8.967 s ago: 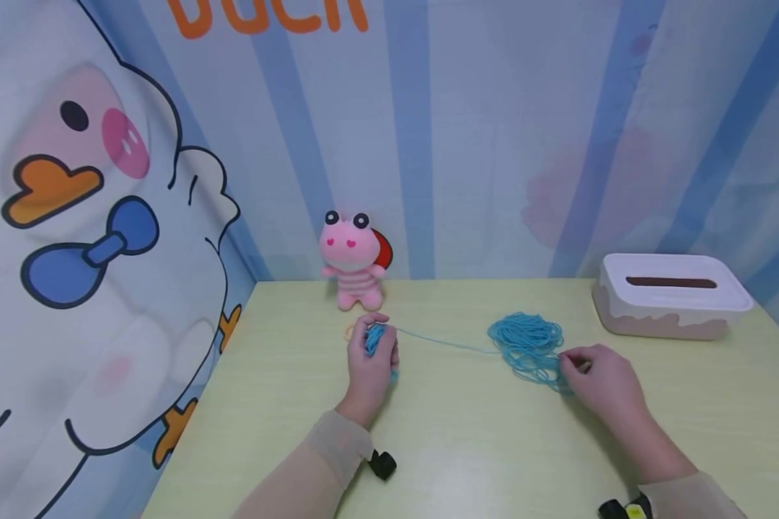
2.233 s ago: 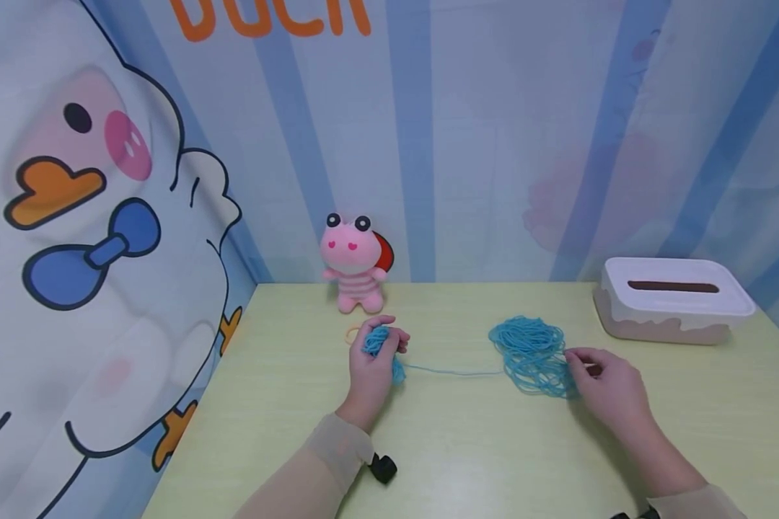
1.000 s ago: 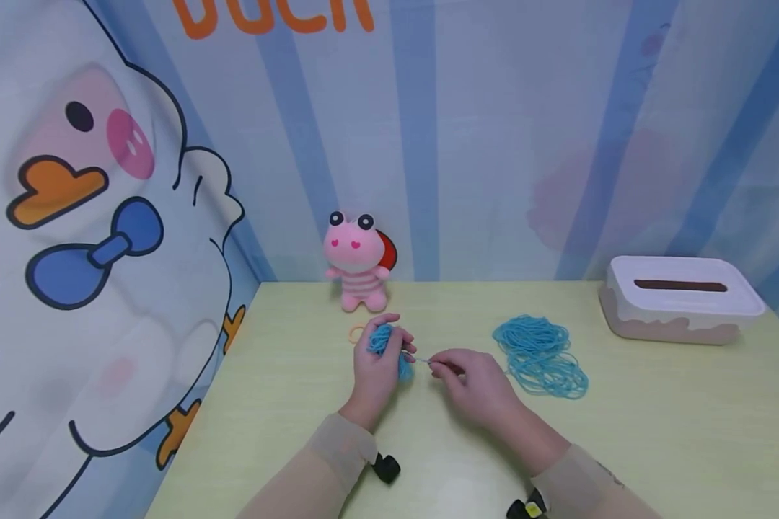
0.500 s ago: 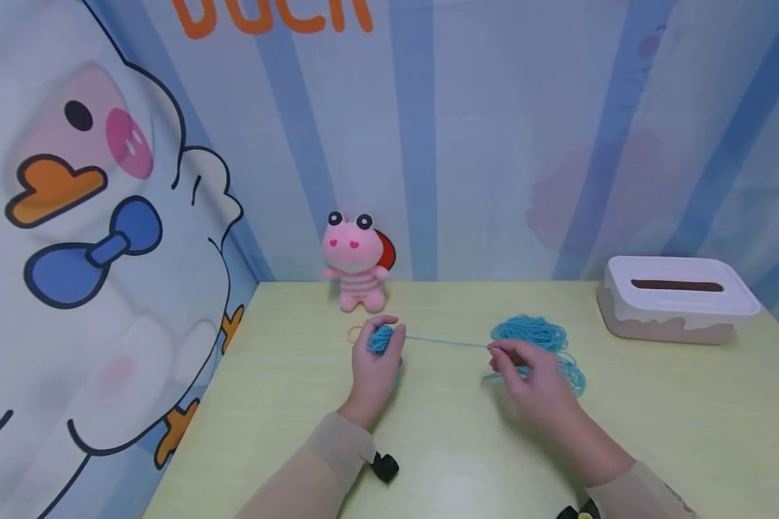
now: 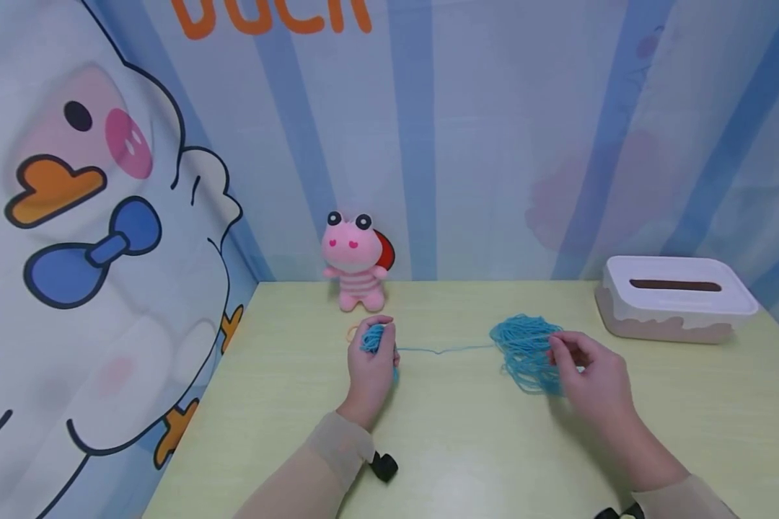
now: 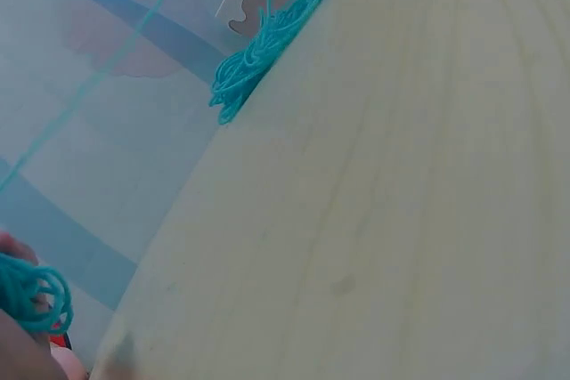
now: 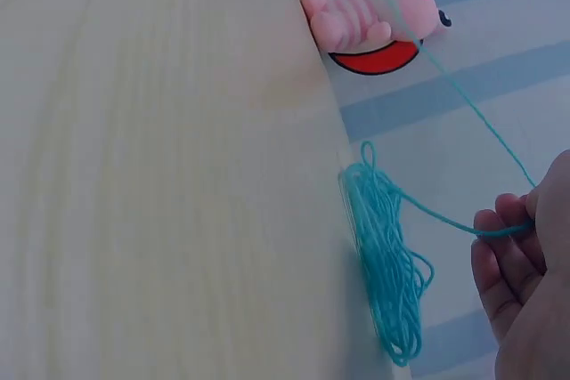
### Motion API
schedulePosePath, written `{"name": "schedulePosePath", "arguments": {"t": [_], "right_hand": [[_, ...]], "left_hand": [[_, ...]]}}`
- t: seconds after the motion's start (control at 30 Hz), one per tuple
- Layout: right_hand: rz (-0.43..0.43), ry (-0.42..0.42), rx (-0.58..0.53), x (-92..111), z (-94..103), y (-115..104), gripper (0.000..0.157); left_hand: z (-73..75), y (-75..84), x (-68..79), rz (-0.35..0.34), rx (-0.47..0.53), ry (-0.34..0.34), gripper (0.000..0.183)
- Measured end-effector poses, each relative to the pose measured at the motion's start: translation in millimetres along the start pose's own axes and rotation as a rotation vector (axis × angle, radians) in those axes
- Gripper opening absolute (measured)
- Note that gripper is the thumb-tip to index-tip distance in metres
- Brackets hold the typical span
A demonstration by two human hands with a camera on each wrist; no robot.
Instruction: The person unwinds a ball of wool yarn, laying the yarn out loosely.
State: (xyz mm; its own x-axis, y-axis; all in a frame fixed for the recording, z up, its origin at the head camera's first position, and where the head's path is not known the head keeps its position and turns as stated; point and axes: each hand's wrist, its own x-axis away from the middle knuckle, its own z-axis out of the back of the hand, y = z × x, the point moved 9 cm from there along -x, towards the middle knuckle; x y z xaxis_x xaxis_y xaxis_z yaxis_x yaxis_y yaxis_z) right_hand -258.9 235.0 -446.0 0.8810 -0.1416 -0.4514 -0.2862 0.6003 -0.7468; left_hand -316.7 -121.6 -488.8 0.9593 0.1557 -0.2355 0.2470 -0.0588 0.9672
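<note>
My left hand [image 5: 370,375] grips a small wound bundle of blue yarn [image 5: 373,337], whose tail hangs out below the palm. To the right, a looser pile of blue yarn [image 5: 522,342] lies on the table, partly covered by my right hand [image 5: 593,378]. That hand pinches a yarn strand [image 7: 485,122] between thumb and fingertips, raised over the pile's right side. From the pinch, one length runs across to the left hand and another yarn length [image 7: 445,220] drops back to the pile. In the left wrist view the wound bundle [image 6: 31,295] shows at the lower left.
A pink plush toy [image 5: 353,256] stands at the table's back, just beyond the left hand. Beside that hand lies a pale orange ring [image 5: 351,332], partly hidden. At the back right sits a tissue box [image 5: 675,299]. A printed curtain [image 5: 480,144] closes off the back.
Over the last second my right hand has moved right, from beside the left hand to over the pile, drawing the strand along. The left hand has stayed nearly in place, turning slightly.
</note>
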Motion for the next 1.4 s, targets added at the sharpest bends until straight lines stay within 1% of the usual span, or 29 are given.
{"name": "schedulePosePath", "arguments": {"t": [0.07, 0.17, 0.3, 0.47, 0.57, 0.63, 0.7, 0.77, 0.83, 0.9, 0.93, 1.0, 1.03, 1.07, 1.1, 1.13, 1.17, 1.23, 1.3, 1.37, 1.4], "right_hand": [[-0.046, -0.003, 0.038, -1.6, 6.0, 8.1, 0.019], [-0.128, -0.039, 0.088, -2.8, 12.6, 22.4, 0.025], [-0.188, -0.1, 0.173, -2.0, 17.0, 39.4, 0.031], [-0.2, -0.154, 0.281, -1.6, 20.0, 51.7, 0.032], [-0.201, -0.224, 0.316, -1.3, 15.5, 55.7, 0.033], [-0.201, -0.26, 0.316, -0.8, 11.4, 56.1, 0.033], [-0.199, -0.264, 0.308, -0.8, 8.2, 54.4, 0.034], [-0.186, -0.222, 0.282, -1.1, 6.8, 48.7, 0.033], [-0.148, -0.146, 0.243, -1.2, 5.9, 37.4, 0.03], [-0.073, -0.053, 0.188, -1.0, 4.0, 21.8, 0.024], [-0.017, -0.004, 0.162, -0.5, 2.1, 11.4, 0.02], [0.116, 0.06, 0.11, 1.1, -5.7, -10.2, 0.017], [0.182, 0.075, 0.09, 2.7, -11.8, -20.4, 0.016], [0.234, 0.07, 0.071, 4.3, -19.6, -30.0, 0.017], [0.276, 0.046, 0.059, 5.9, -29.3, -38.9, 0.017], [0.299, 0.007, 0.055, 7.8, -40.4, -46.5, 0.017], [0.305, -0.049, 0.051, 9.7, -52.9, -52.4, 0.018], [0.275, -0.18, 0.053, 14.2, -79.1, -61.5, 0.02], [0.226, -0.306, 0.06, 18.8, -105.2, -68.0, 0.025], [0.18, -0.4, 0.056, 22.4, -127.2, -73.4, 0.032], [0.167, -0.429, 0.049, 23.6, -136.3, -76.7, 0.036]], "left_hand": [[2.2, -0.5, -0.4, -0.003, -0.017, 0.015, 0.032], [5.4, 0.0, 0.1, 0.002, -0.042, 0.04, 0.032], [8.1, 1.9, 0.9, -0.011, -0.06, 0.061, 0.03], [8.3, 5.2, 0.6, -0.056, -0.046, 0.062, 0.026], [6.7, 5.6, 0.6, -0.077, -0.015, 0.039, 0.025], [4.8, 6.1, 0.7, -0.091, 0.009, 0.017, 0.026], [2.9, 6.9, 0.6, -0.106, 0.028, -0.002, 0.028], [1.7, 8.3, 0.9, -0.117, 0.04, -0.013, 0.027], [0.9, 9.4, 1.1, -0.125, 0.049, -0.019, 0.026], [0.5, 9.9, 1.2, -0.124, 0.059, -0.024, 0.024], [0.1, 10.4, 1.5, -0.122, 0.065, -0.028, 0.022], [-0.4, 10.4, 1.5, -0.116, 0.074, -0.034, 0.019], [-0.7, 10.3, 1.4, -0.115, 0.079, -0.037, 0.018], [-1.1, 10.3, 1.5, -0.111, 0.083, -0.042, 0.016], [-1.5, 10.2, 1.4, -0.11, 0.089, -0.044, 0.016], [-1.8, 10.1, 1.3, -0.11, 0.089, -0.046, 0.015], [-2.1, 9.5, 1.2, -0.107, 0.09, -0.048, 0.016], [-3.3, 9.0, 1.1, -0.102, 0.093, -0.056, 0.02], [-4.7, 8.3, 1.0, -0.095, 0.092, -0.066, 0.026], [-6.2, 7.4, 1.0, -0.084, 0.094, -0.078, 0.031], [-7.0, 7.6, 1.2, -0.081, 0.094, -0.084, 0.033]]}}
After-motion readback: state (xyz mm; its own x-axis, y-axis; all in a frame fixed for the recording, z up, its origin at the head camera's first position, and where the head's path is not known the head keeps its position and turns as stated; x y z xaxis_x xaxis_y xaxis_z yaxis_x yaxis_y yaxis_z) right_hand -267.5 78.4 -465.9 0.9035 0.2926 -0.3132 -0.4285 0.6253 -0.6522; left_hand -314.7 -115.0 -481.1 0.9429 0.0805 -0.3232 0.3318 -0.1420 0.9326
